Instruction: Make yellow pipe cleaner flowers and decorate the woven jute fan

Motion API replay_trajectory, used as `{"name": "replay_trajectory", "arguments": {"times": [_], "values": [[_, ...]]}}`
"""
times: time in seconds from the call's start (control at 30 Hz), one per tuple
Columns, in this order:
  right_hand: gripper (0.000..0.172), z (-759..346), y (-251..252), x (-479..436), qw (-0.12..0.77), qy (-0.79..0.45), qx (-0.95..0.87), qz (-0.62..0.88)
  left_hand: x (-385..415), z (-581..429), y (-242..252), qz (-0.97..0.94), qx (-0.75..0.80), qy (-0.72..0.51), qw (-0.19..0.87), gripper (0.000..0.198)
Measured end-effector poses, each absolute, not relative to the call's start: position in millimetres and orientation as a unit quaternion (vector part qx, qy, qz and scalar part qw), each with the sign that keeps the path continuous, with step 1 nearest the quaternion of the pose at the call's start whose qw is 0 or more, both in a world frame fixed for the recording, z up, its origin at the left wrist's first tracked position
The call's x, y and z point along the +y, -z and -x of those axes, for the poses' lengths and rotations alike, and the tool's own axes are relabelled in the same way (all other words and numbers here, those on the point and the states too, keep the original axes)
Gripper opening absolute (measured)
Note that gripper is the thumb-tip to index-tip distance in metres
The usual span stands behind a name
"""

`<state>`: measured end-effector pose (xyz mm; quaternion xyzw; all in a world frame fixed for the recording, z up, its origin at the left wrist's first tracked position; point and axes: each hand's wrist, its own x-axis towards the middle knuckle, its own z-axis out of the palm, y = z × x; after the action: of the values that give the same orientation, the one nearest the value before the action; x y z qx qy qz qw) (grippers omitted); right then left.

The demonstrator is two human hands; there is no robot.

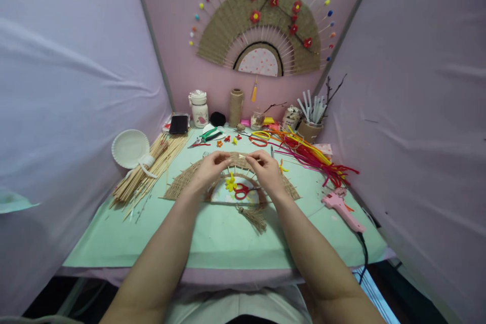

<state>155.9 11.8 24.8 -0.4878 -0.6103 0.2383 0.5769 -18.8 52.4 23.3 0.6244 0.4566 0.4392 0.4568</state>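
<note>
The fan (238,161) lies flat near the middle of the surface (235,243), in front of the person, its arc pointing away. The left hand (210,167) and right hand (268,169) meet its upper band from either side, a short gap between them. Thumb and fingers of each are bent toward one another there; whether they pinch the band or some small, shiny bit, I cannot tell.

As far as shows, the fan's body looks built: a twine band woven over thin sticks, and a half-round panel (220,194) at the base. A tassel (253,219) lies at the lower edge; whether it is fixed on cannot be told. The decorating looks barely begun, since no flower is plainly fastened to the band. A yellow flower (231,182) and the red scissors (241,192) rest over the panel.

Beyond the fan, small flowers (219,144) lie loose beside the pliers (210,135). To the right are pipe cleaners (315,154) and a glue gun (343,210); to the left, bundled sticks (148,172). The wall fan (228,25) behind carries red flowers, twigs and coloured balls, none of which show on the lower one.
</note>
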Motion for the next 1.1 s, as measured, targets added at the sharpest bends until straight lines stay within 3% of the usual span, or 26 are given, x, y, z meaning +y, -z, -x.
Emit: {"name": "replay_trajectory", "arguments": {"times": [0.17,0.43,0.63,0.77,0.97,1.1], "values": [[0.021,-153.1,-22.7,15.3,0.59,-0.375,-0.512,0.498,53.8,40.5,-18.8,-0.757,0.414,-0.3,0.407,0.03],[0.02,-152.1,-24.6,11.7,0.595,-0.325,-0.554,0.484,49.1,30.7,-13.6,-0.795,0.411,-0.233,0.38,0.006],[0.017,-151.5,-24.5,10.5,0.6,-0.313,-0.573,0.463,48.8,28.9,-12.2,-0.79,0.391,-0.267,0.389,0.01],[0.018,-152.2,-24.2,11.0,0.605,-0.334,-0.56,0.458,48.7,29.5,-9.8,-0.778,0.367,-0.284,0.424,0.026],[0.022,-152.4,-17.1,19.2,0.636,-0.46,-0.462,0.412,46.3,25.1,-16.8,-0.786,0.372,-0.279,0.407,0.023],[0.029,-149.6,-16.0,21.2,0.633,-0.536,-0.403,0.386,41.8,17.5,-26.9,-0.717,0.4,-0.396,0.411,0.024]]}}
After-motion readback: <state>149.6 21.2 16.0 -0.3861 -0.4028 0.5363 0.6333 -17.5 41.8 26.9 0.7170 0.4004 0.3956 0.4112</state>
